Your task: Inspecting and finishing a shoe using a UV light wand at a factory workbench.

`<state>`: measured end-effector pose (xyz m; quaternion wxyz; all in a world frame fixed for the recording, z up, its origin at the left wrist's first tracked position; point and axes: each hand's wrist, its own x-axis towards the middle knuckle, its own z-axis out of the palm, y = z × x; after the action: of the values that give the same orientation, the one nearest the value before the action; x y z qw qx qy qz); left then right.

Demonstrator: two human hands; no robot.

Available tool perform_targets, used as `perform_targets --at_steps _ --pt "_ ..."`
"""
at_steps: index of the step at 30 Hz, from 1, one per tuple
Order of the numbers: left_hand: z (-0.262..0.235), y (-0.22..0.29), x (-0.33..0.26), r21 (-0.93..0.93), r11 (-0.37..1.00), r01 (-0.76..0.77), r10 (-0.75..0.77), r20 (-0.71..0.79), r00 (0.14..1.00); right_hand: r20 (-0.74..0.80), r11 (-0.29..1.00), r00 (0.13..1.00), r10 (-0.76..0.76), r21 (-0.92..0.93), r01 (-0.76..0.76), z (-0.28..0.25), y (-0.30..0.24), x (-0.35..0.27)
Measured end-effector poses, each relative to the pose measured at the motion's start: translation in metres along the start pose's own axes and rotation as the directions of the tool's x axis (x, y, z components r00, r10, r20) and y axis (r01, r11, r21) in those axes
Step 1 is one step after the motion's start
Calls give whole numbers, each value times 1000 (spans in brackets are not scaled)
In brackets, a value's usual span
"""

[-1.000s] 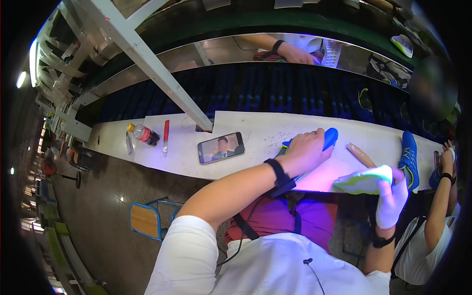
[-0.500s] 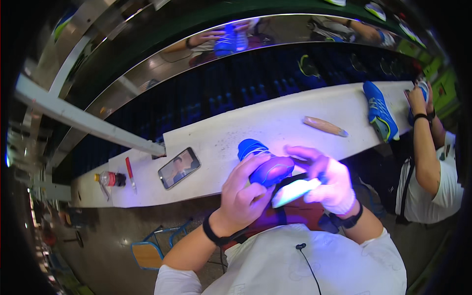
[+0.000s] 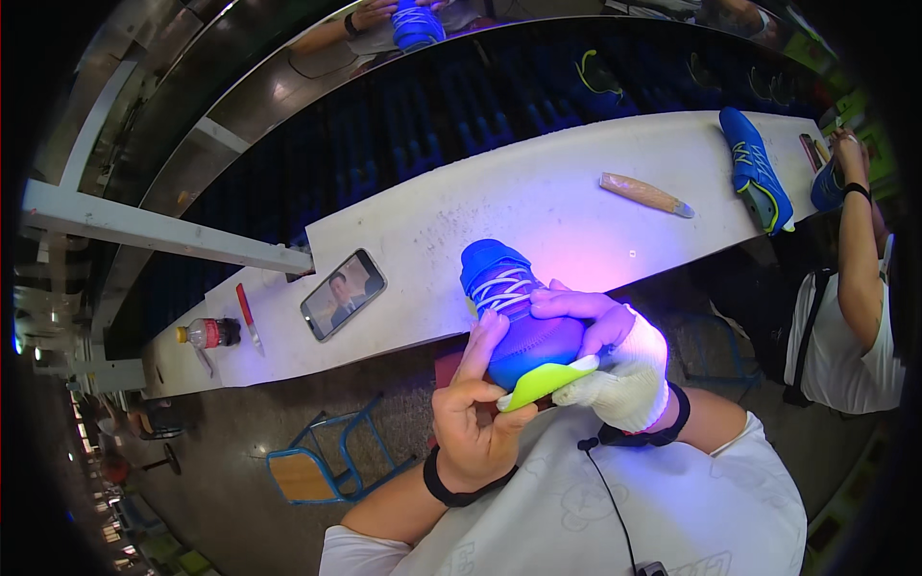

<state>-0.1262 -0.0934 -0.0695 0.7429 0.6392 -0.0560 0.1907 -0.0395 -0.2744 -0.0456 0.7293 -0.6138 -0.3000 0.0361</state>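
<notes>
Blue fabric running shoe with white laces point(image 3: 514, 317), its toe toward the wearer at about 5 o'clock, was held up at the near edge of the long white tabletop point(image 3: 423, 259). At its toe stood a curved lime-green sole-like piece with a pale rim point(image 3: 544, 383), tilted so that its broad lime face showed.

The left grip point(image 3: 475, 413), bare, was closed on both: fingers along the shoe's 8 o'clock side, thumb against the lime piece. The right grip point(image 3: 619, 370), in a white knitted glove, was closed too, with its fingers over the upper from 3 o'clock and its gloved thumb at the lime piece's underside.

As to progress, the laces were already threaded and the upper looked fully shaped. The toe end seemed unfinished: the lime piece appeared to flare outward there rather than lie flat beneath. Whether it was joined farther back could not be told, since the shoe's underside was hidden.

At 2 o'clock on the tabletop lay a second blue shoe with lime trim point(image 3: 757, 173), apparently further along, untouched by either grip. Between 1 and 2 o'clock, nearer, rested a tool with a tan wooden handle point(image 3: 645, 194), also untouched. A dark-framed phone with a lit screen point(image 3: 344, 295) lay at 9 o'clock.
</notes>
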Motion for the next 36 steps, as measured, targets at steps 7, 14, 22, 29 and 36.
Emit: perform_targets --at_steps 7,14,22,29,36 --pt "-10 2 4 84 992 -98 87 127 988 29 998 1000 0 -64 2 -4 -1 -8" --pt "-12 36 45 112 994 -18 1 148 989 126 972 992 19 -235 11 -12 -8 11" --pt "-29 35 40 328 937 -121 100 80 992 113 904 981 -157 -383 189 -7 49 7" --pt "-60 80 81 638 768 -62 -272 413 869 264 737 892 -367 -503 452 10 83 11" --pt "-74 68 64 657 752 -63 -227 347 910 346 779 916 -202 -510 365 10 73 16"
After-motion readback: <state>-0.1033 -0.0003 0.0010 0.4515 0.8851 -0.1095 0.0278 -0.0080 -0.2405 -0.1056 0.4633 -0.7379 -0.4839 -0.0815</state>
